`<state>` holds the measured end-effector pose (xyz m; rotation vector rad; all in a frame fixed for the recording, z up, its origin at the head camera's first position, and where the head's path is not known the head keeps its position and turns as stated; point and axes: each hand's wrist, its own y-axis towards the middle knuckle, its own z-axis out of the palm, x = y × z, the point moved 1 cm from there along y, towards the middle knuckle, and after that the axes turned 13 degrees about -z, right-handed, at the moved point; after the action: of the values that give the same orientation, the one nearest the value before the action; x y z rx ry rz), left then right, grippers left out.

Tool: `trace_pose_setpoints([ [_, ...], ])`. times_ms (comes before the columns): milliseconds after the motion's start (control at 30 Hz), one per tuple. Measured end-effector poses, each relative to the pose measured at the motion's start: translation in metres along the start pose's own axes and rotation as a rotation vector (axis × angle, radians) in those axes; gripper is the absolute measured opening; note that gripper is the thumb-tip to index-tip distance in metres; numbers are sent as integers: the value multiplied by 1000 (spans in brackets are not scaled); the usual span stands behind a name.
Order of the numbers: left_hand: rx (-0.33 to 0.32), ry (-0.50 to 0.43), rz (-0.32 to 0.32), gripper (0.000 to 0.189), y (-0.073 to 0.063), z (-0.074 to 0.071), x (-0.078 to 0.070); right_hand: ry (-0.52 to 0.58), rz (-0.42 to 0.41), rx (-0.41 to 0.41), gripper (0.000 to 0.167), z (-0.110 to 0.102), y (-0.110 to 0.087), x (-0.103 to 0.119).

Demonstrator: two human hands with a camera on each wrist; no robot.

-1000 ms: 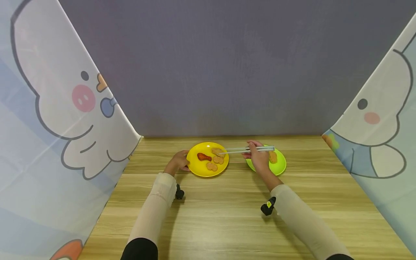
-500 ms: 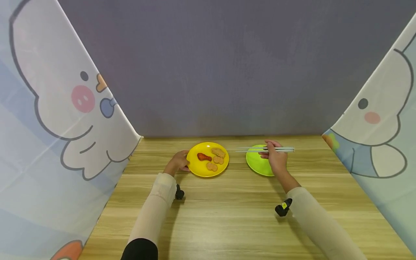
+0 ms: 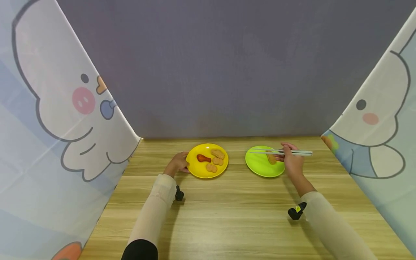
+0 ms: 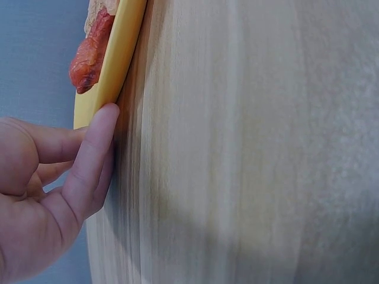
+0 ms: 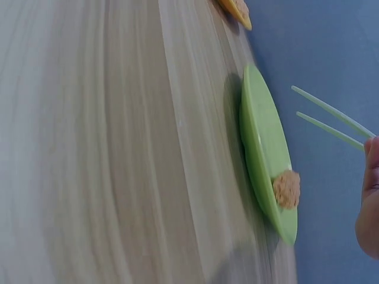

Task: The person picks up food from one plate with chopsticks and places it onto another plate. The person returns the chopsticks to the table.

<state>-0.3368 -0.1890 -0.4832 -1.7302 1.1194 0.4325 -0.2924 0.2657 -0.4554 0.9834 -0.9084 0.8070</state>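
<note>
My left hand [image 3: 178, 162] pinches the left rim of a yellow plate [image 3: 197, 170] between thumb and fingers. A reddish-brown drumstick [image 3: 203, 158] and 3 tan nugget-like pieces [image 3: 211, 167] lie on that plate. My right hand [image 3: 294, 163] holds a pair of pale chopsticks [image 3: 303, 153] over the right side of a green plate [image 3: 259, 165]. Their tips point left, sit slightly apart and have nothing between them in the right wrist view. One tan nugget [image 5: 287, 189] lies on the green plate, below the chopsticks and partly covered by them in the head view.
Both plates stand side by side on a wood-grain table [image 3: 221, 216], with a gap between them. A grey panel [image 3: 227, 72] rises behind the table's far edge. Cartoon-printed panels [image 3: 65, 90] flank it left and right. A small black device sits at each wrist.
My right hand has moved right with the chopsticks, away from the yellow plate and across the green one, uncovering more of the green plate. The left hand keeps its place at the yellow rim.
</note>
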Motion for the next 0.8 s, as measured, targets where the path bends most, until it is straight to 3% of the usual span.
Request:
trace_pose_setpoints([
  [267, 14, 11, -25, 71, -2, 0, -1, -4, -23, -42, 18, -16, -1, 3],
  [533, 7, 16, -19, 70, -1, -1, -1, -6, 6, -134, 19, -35, 4, -4],
  [800, 8, 9, -5, 70, -1, -1, -1, -21, -34, -161, 18, -49, 6, -5],
])
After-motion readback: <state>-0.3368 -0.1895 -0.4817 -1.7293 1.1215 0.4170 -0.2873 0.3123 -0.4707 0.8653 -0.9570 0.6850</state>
